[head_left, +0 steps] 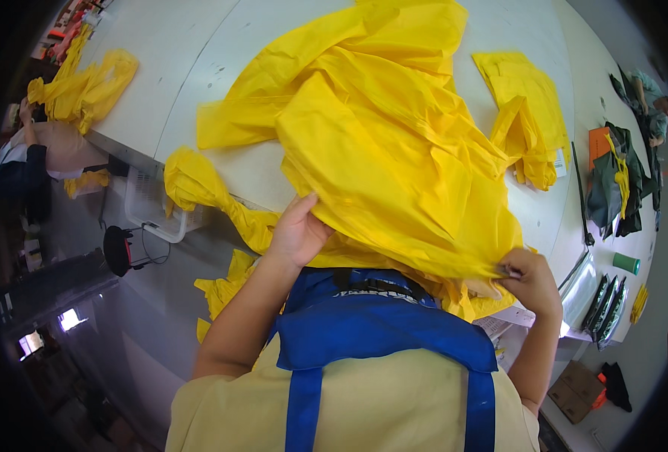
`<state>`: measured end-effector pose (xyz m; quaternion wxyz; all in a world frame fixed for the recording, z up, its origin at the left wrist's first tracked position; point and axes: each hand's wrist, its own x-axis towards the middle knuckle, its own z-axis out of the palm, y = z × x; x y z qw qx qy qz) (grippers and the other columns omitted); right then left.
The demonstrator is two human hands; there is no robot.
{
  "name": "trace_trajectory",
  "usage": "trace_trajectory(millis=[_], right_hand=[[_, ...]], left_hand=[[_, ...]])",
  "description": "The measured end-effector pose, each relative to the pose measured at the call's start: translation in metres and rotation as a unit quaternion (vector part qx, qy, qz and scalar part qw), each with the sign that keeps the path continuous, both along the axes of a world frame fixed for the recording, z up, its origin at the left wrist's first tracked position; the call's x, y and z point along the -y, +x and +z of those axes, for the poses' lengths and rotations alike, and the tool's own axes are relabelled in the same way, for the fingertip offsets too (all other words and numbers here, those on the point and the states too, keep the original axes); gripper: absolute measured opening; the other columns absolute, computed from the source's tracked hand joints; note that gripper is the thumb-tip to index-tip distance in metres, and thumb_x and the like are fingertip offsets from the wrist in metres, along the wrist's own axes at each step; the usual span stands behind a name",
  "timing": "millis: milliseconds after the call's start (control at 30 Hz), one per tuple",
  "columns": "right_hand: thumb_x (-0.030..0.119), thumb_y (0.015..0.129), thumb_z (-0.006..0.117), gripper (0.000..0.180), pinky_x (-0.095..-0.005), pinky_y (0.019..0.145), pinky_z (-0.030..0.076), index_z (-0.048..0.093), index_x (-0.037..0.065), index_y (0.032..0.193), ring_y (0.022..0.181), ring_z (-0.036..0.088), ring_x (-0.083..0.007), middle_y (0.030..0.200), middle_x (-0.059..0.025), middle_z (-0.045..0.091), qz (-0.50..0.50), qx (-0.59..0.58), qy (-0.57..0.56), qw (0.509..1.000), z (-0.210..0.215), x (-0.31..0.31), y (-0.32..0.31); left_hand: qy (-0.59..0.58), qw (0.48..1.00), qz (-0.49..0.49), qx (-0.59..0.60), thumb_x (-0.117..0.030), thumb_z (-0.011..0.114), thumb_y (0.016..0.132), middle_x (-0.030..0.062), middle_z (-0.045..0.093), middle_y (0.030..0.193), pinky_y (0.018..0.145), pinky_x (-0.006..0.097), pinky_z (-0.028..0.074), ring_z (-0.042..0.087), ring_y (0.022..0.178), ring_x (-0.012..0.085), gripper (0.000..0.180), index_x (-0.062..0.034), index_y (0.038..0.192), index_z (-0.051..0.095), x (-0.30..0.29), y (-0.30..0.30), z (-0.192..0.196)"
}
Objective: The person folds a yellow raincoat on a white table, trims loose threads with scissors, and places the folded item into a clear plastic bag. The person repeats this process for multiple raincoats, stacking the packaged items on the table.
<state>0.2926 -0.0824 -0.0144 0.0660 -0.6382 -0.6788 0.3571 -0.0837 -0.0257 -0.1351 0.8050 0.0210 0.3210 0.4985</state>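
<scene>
At a broad white table [213, 71], seen from the head camera, a worker in a blue apron [387, 331] handles a large yellow fabric [394, 143], smooth, thin and faintly glossy, heaped in soft folds from the middle of the surface down over its near edge. The left hand [300, 233] meets the lower border of the cloth, thumb against it and fingers curled, their tips partly hidden; whether they pinch, one cannot tell. The right hand [531, 280] has thumb and forefinger pressed together on the fabric's gathered right corner, beside a dark bit too small to make out. A crumpled, tube-like yellow length [206, 184] droops past the near edge, left of the hands. Toward the table's right side lies a flat, creased stack of yellow pieces [526, 98], one end bunched. Below the near edge, to the left, sits a white plastic basket [133, 200] with slatted sides; farther left, a co-worker [29, 162] grips more rumpled yellow cloth [112, 87] at the table's edge.
</scene>
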Motion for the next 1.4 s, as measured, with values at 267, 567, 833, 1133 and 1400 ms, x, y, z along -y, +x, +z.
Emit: trace_trajectory(millis=[267, 567, 833, 1133, 1400], right_hand=[[0.000, 0.082, 0.055, 0.016, -0.0247, 0.073, 0.047, 0.060, -0.002, 0.097, 0.079, 0.060, -0.0138, 0.081, -0.0058, 0.062, -0.081, -0.152, 0.123, 0.977, 0.020, -0.093, -0.049], [0.017, 0.089, 0.059, 0.037, -0.0248, 0.086, 0.043, 0.056, 0.003, 0.123, 0.095, 0.055, -0.0107, 0.104, -0.0032, 0.059, 0.241, -0.275, -0.148, 0.919, -0.019, -0.216, -0.194], [0.001, 0.083, 0.063, 0.024, -0.0221, 0.077, 0.045, 0.060, 0.001, 0.107, 0.086, 0.052, -0.0079, 0.091, -0.0002, 0.056, 0.185, -0.340, -0.162, 0.908, -0.042, -0.205, -0.192], [0.008, 0.082, 0.068, 0.023, -0.0223, 0.069, 0.039, 0.060, 0.003, 0.103, 0.076, 0.046, -0.0078, 0.086, 0.0028, 0.053, 0.298, -0.252, -0.184, 0.902, -0.024, -0.222, -0.174], [0.030, 0.095, 0.053, 0.028, -0.0234, 0.070, 0.047, 0.059, 0.009, 0.111, 0.078, 0.057, -0.0083, 0.091, 0.0015, 0.060, -0.189, -0.427, 0.192, 0.864, 0.043, -0.310, 0.065]], left_hand=[[0.164, 0.986, -0.037, 0.002, -0.007, 0.052, 0.092, 0.0072, 0.054, 0.128, 0.101, 0.037, 0.042, 0.052, 0.118, 0.0216, 0.044, -0.0068, 0.134, 0.039, -0.048, 0.022, 0.008], [0.133, 0.985, 0.052, -0.095, 0.002, 0.061, 0.085, 0.0064, 0.049, 0.126, 0.095, 0.031, 0.044, 0.052, 0.114, 0.0195, 0.061, -0.0125, 0.136, 0.029, -0.032, 0.035, 0.024], [0.249, 0.839, 0.084, -0.477, -0.010, 0.062, 0.086, 0.0142, 0.050, 0.112, 0.079, 0.026, 0.045, 0.051, 0.102, 0.0210, 0.013, -0.0003, 0.093, 0.060, -0.027, 0.031, 0.014], [0.295, 0.847, -0.105, -0.430, -0.014, 0.060, 0.088, 0.0045, 0.061, 0.089, 0.068, 0.023, 0.044, 0.053, 0.071, 0.0118, 0.020, -0.0004, 0.103, 0.060, -0.038, 0.013, 0.031], [0.328, 0.623, -0.121, -0.700, -0.033, 0.066, 0.083, 0.0161, 0.054, 0.127, 0.092, 0.035, 0.045, 0.055, 0.109, 0.0256, 0.076, -0.0064, 0.144, 0.028, -0.171, -0.028, -0.006]])
